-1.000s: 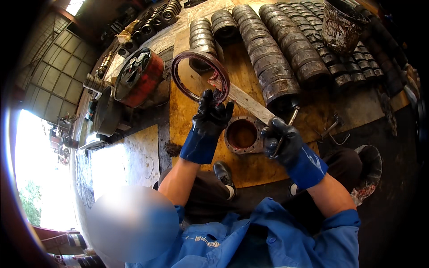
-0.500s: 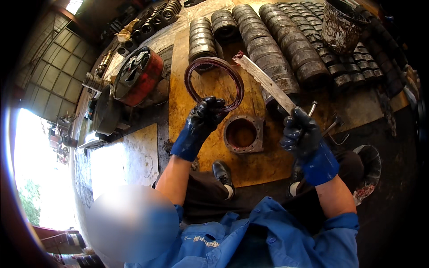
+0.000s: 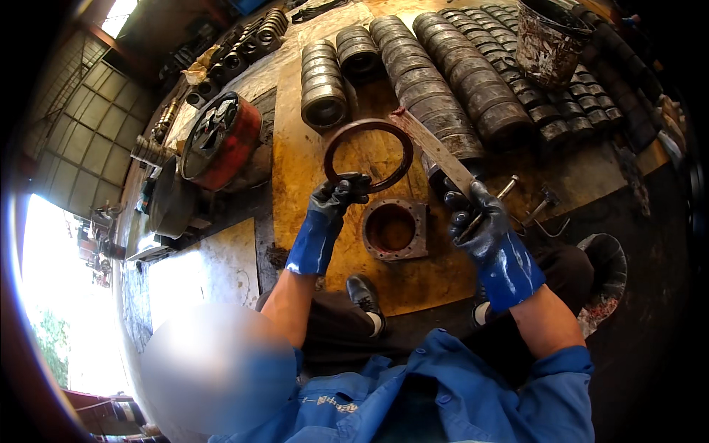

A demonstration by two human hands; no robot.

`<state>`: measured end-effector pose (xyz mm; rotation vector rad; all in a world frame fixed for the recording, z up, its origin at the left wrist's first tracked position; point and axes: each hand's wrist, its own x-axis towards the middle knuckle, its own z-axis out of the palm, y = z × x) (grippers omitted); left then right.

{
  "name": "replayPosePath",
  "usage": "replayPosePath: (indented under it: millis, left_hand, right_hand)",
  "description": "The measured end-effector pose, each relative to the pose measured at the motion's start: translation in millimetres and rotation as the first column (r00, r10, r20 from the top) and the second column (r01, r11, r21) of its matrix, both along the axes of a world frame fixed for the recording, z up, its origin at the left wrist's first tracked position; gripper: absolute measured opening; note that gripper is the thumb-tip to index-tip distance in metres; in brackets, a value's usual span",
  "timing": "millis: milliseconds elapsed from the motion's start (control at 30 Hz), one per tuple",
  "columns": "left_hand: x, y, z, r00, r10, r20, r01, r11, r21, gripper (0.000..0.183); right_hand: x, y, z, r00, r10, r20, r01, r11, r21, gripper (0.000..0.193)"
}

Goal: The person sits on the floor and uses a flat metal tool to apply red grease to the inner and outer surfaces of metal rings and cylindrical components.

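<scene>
In a dark-palmed blue glove, my left hand (image 3: 337, 193) grips the lower rim of a dark red-brown ring (image 3: 405, 164), held up in the air. My gloved right hand (image 3: 476, 218) is closed around the lower end of a flat wooden stick (image 3: 436, 148). Reddish grease coats the stick's upper tip, which is close to the ring's upper right edge; whether they touch I cannot tell. Below and between both hands, a round metal flange housing (image 3: 419, 246) with bolt holes and a reddish bore lies on the yellow board (image 3: 295, 177).
Rows of metal cylinders (image 3: 473, 88) stand beyond my hands. A grimy bucket (image 3: 550, 44) is at the far right, a red drum (image 3: 229, 140) at the left. Near my right hand lie a hammer (image 3: 543, 205) and a bent hook (image 3: 554, 232); a lined bin (image 3: 605, 277) stands nearby.
The ring has shifted right and tilted flatter, with my left hand slightly lower. My right hand and the stick have moved a little left and down. The whole view has also shifted slightly.
</scene>
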<state>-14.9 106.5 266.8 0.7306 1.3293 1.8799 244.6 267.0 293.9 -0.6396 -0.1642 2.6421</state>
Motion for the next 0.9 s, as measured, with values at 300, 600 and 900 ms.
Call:
replayPosePath:
  millis: [300,600,900]
  left_hand:
    - [-10.5,-7.4,-36.7,0.990,-0.034,-0.139,0.028,0.999,-0.045,0.026]
    - [-23.6,-1.8,-42.4,0.998,-0.025,-0.057,0.030,0.995,0.092,0.028]
    - [-11.3,6.0,-55.0,0.960,-0.239,0.143,0.252,0.965,-0.078,0.032]
  right_hand:
    - [2.0,-8.5,7.8,0.984,0.049,0.173,-0.126,0.874,0.469,0.033]
    - [-0.3,8.4,-23.4,0.947,0.104,0.303,-0.267,0.780,0.566,0.036]
    - [-19.7,29.8,-73.0,0.845,0.313,-0.433,-0.172,0.927,0.334,0.023]
